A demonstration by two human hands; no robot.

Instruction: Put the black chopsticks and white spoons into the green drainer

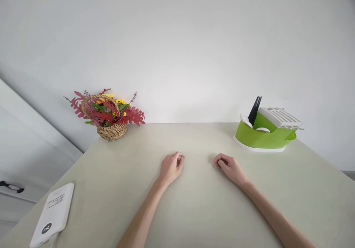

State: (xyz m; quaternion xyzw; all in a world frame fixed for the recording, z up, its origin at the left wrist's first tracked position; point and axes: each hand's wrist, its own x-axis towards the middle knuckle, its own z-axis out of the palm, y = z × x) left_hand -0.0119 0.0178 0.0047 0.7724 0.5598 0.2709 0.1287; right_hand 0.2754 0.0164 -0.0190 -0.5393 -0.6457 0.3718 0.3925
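My left hand point(171, 167) rests on the pale table point(191, 211), its fingers loosely curled in and nothing seen in them. Across a gap, my right hand point(227, 166) lies on the same surface with its fingers folded toward the palm, also holding nothing that shows. Neither hand touches an object other than the table. Nearest to the right hand is a green and white holder point(257, 138), with black handles point(254, 110) sticking up from it and a white slotted rack point(281, 117) on top.
A wicker basket point(112, 131) of red leaves and yellow flowers stands at the back left against the white wall point(188, 55). At the front left edge lies a white power bank point(54, 211) with a cable. A white cabinet point(30, 137) with a dark handle borders the left side.
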